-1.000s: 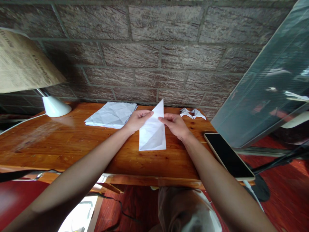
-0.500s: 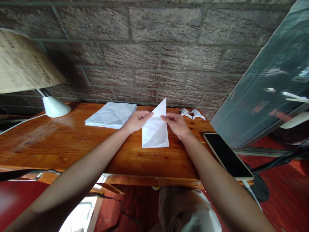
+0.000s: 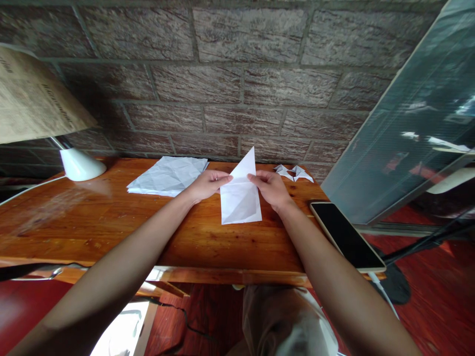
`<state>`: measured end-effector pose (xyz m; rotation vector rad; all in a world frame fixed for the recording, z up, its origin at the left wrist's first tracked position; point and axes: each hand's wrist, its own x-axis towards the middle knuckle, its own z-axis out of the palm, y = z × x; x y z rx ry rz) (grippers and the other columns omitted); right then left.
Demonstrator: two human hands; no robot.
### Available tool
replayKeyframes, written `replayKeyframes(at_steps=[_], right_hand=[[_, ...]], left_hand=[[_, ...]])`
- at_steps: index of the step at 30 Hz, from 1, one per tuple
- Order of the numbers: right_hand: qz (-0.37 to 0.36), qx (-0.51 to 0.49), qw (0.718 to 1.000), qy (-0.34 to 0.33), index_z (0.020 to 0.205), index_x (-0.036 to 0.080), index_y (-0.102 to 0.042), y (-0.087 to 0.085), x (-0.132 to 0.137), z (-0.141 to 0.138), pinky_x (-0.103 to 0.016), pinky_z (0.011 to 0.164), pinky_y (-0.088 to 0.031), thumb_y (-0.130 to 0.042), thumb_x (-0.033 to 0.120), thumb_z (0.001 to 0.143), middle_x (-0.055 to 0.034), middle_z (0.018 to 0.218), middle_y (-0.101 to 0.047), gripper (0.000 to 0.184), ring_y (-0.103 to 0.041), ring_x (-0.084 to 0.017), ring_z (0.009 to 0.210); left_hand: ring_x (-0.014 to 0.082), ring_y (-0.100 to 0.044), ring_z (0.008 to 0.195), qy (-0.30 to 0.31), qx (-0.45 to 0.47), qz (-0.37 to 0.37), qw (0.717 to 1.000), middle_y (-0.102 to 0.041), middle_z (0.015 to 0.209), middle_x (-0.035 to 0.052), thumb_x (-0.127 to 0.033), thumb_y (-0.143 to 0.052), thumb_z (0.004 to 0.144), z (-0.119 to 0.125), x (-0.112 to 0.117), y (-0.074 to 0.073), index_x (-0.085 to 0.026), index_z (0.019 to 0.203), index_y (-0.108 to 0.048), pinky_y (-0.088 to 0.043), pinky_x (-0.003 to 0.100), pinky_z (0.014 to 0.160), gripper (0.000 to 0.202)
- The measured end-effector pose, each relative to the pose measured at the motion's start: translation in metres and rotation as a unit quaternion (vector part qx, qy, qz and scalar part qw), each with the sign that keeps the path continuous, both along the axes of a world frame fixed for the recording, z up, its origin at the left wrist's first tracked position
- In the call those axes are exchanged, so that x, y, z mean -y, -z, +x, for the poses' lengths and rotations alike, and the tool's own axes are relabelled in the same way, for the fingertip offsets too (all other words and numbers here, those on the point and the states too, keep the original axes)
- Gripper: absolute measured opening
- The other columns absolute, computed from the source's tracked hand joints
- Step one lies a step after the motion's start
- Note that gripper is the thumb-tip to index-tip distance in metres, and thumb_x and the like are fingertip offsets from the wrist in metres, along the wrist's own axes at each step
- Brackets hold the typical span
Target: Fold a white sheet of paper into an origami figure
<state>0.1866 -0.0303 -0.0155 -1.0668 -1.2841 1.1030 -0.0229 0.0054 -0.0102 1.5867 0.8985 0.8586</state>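
Left hand point(image 3: 206, 186), right hand point(image 3: 273, 189): fingers pinching opposite edges of folded white paper sheet point(image 3: 240, 200), pointed far end, over glossy brown wooden bench point(image 3: 226, 247). Creased white paper stack point(image 3: 168, 175) left; two small folded white paper pieces point(image 3: 302, 173) right, near black-screened phone point(image 3: 346, 236).

You have the paper sheet point(image 3: 241, 203) at the clock's centre, above the table point(image 3: 111, 222), your left hand point(image 3: 209, 185) at nine, your right hand point(image 3: 273, 189) at three. On the table, the paper stack point(image 3: 168, 176) lies at ten, the lamp point(image 3: 46, 104) farther out past it, two folded pieces point(image 3: 303, 173) at two, the phone point(image 3: 347, 236) at four by the table's right edge. The wall point(image 3: 222, 84) stands at twelve, behind the table.
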Motion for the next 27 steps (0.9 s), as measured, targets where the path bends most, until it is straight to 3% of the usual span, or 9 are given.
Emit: replayKeyframes(at_steps=[5,11,16,21,27], right_hand=[[-0.007,0.011,1.000,0.007,0.078,0.019,-0.071,-0.0023,0.0007,-0.0002,-0.032,0.066,-0.049,-0.080,0.060,0.064,-0.0040,0.077,-0.074,0.044,-0.063,-0.019,0.068],[0.013,-0.016,1.000,0.013,0.077,0.018,-0.073,-0.0052,0.0003,0.0005,-0.032,0.069,-0.051,-0.082,0.059,0.062,-0.0043,0.076,-0.075,0.044,-0.064,-0.019,0.070],[0.020,-0.012,0.999,0.036,0.079,0.018,-0.075,-0.0049,-0.0012,0.0036,-0.033,0.068,-0.052,-0.080,0.062,0.063,-0.0054,0.077,-0.076,0.047,-0.066,-0.021,0.070],[0.032,-0.034,0.998,0.050,0.080,0.017,-0.075,-0.0037,-0.0036,0.0050,-0.031,0.067,-0.051,-0.083,0.056,0.063,-0.0047,0.077,-0.076,0.043,-0.066,-0.019,0.068],[0.030,-0.029,0.998,0.047,0.078,0.018,-0.074,-0.0014,-0.0053,0.0062,-0.030,0.065,-0.049,-0.082,0.056,0.064,-0.0038,0.075,-0.075,0.041,-0.064,-0.018,0.067]], left_hand=[[0.0165,-0.066,0.071,0.013,-0.015,-0.019,1.000,-0.077,0.084,0.0069,-0.056,-0.082,0.066,-0.0026,-0.0005,-0.0030,-0.015,0.091,-0.078,-0.052,0.027,0.065,0.048],[0.0181,-0.067,0.071,-0.070,0.020,0.025,0.997,-0.078,0.084,0.0076,-0.052,-0.086,0.062,0.0001,-0.0006,-0.0033,-0.015,0.093,-0.079,-0.052,0.028,0.064,0.050],[0.0215,-0.072,0.086,-0.005,0.046,-0.007,0.999,-0.079,0.097,0.0094,-0.047,-0.087,0.064,-0.0027,-0.0033,-0.0005,-0.015,0.100,-0.079,-0.055,0.034,0.083,0.049],[0.0254,-0.073,0.095,0.045,0.087,0.008,0.995,-0.078,0.110,0.0111,-0.037,-0.089,0.064,-0.0058,-0.0062,0.0013,-0.015,0.111,-0.077,-0.052,0.041,0.097,0.054],[0.0236,-0.073,0.093,0.039,0.090,-0.018,0.995,-0.079,0.105,0.0103,-0.031,-0.090,0.064,-0.0060,-0.0039,-0.0019,-0.015,0.111,-0.077,-0.051,0.038,0.097,0.051]])
